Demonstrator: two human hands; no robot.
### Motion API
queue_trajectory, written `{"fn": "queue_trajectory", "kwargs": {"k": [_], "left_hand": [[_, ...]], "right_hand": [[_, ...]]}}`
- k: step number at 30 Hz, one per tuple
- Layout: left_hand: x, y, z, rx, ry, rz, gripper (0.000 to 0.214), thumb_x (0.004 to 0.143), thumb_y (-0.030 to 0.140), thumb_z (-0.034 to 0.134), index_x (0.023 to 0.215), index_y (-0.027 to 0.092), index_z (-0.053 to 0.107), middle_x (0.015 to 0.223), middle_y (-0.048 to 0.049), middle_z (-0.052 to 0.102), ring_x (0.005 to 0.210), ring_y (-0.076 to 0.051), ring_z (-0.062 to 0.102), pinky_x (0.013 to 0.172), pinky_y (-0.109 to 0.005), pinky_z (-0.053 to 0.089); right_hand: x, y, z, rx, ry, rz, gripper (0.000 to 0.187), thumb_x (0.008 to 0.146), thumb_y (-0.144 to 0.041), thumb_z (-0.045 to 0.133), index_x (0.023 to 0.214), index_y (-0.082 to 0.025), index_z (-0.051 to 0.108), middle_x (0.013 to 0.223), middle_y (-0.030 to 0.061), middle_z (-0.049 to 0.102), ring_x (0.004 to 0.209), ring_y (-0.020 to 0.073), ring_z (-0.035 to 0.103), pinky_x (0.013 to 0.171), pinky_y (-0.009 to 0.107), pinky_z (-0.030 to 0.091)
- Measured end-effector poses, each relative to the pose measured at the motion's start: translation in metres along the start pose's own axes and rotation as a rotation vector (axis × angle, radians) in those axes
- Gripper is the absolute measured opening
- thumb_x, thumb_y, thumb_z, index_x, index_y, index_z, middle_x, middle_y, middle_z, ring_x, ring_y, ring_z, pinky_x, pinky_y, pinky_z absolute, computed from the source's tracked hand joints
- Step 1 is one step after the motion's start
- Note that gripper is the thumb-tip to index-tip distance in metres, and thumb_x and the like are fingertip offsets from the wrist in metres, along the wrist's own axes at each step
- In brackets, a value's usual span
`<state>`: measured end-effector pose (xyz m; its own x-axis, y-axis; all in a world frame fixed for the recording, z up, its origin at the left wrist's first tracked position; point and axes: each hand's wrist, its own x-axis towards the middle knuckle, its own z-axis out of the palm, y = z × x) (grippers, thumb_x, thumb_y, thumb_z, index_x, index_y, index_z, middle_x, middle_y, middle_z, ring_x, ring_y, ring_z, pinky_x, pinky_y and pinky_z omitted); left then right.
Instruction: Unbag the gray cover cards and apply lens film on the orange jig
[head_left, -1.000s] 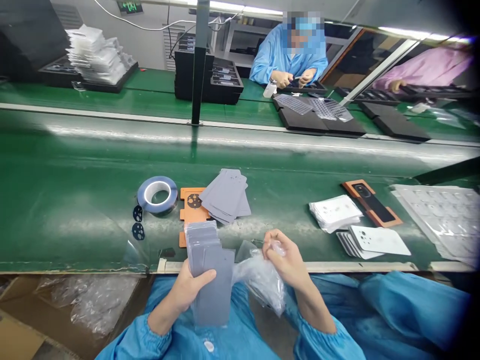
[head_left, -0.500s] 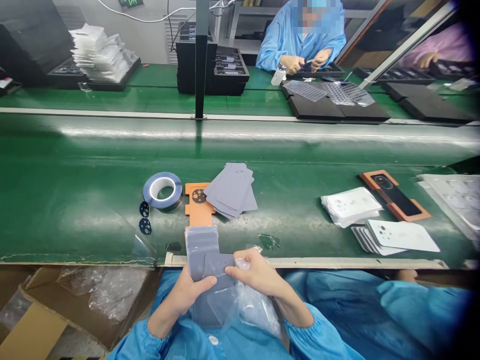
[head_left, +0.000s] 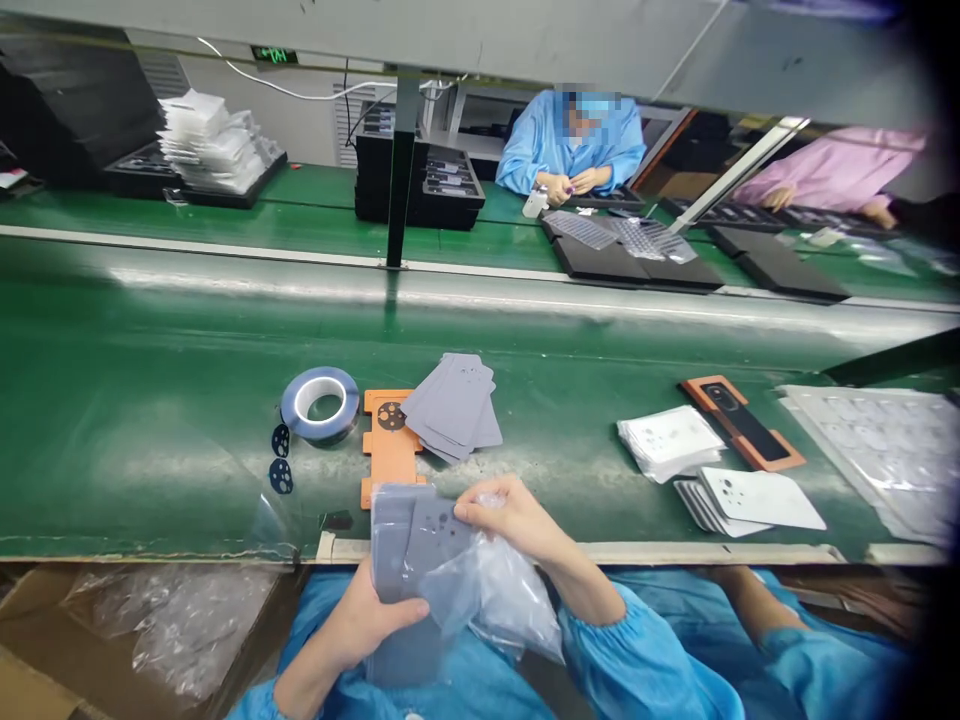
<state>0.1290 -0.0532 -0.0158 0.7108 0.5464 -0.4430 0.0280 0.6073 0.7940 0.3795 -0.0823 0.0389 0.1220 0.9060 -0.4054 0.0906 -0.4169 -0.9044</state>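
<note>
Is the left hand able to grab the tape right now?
Probably not without letting go first: the left hand is full, holding gray sheets. The way to the tape looks free, though, with nothing tall between.

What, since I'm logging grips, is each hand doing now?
Left hand: closed on a stack of gray sheets.
Right hand: closed on clear plastic, touching the top sheet.

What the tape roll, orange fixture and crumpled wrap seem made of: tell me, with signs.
Tape roll: glossy, likely plastic film, with a blue sheen; its white core could be plastic or card.
Orange fixture: probably rigid plastic, smooth, evenly coloured, crisply notched.
Crumpled wrap: thin, glossy plastic film, judging by see-through folds and bright creases.
</note>
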Motion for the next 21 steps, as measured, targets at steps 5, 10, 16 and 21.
{"fn": "queue_trajectory", "kwargs": {"k": [5,10,16,21], "left_hand": [[-0.001,-0.004,-0.002,-0.031,-0.03,-0.052,0.049,0.065,0.045,0.087,0.096,0.015,0.064,0.087,-0.0116,0.076,0.082,-0.028,0.072,0.077,-0.039,0.054],[-0.004,0.001,-0.001,-0.148,0.067,-0.083,0.054,0.059,0.043,0.091,0.097,0.017,0.063,0.09,-0.0117,0.076,0.083,-0.031,0.074,0.078,-0.043,0.056],[-0.001,0.009,-0.004,-0.204,0.106,-0.036,0.05,0.06,0.039,0.091,0.096,0.016,0.064,0.084,-0.0093,0.076,0.079,-0.029,0.074,0.072,-0.04,0.057],[0.012,0.023,0.0,-0.171,0.029,0.022,0.041,0.065,0.037,0.088,0.093,0.014,0.069,0.082,-0.0096,0.077,0.076,-0.026,0.072,0.071,-0.038,0.057]], "right_hand": [[0.048,-0.04,-0.069,0.02,0.329,-0.035,0.035,0.064,-0.046,0.084,0.072,-0.013,0.075,0.056,0.001,0.062,0.053,0.0122,0.052,0.052,0.024,0.04],[0.103,-0.066,-0.111,-0.011,0.427,0.045,0.035,0.061,-0.044,0.083,0.069,-0.012,0.071,0.062,0.0077,0.067,0.056,0.0187,0.06,0.054,0.029,0.046],[0.091,-0.068,-0.124,-0.244,0.501,0.054,0.053,0.064,-0.043,0.083,0.106,-0.012,0.076,0.066,0.0036,0.068,0.061,0.0177,0.059,0.063,0.03,0.046],[0.027,-0.062,-0.09,-0.511,0.314,0.001,0.05,0.075,-0.053,0.075,0.111,-0.019,0.076,0.088,0.0083,0.076,0.084,0.0266,0.068,0.082,0.036,0.049]]}}
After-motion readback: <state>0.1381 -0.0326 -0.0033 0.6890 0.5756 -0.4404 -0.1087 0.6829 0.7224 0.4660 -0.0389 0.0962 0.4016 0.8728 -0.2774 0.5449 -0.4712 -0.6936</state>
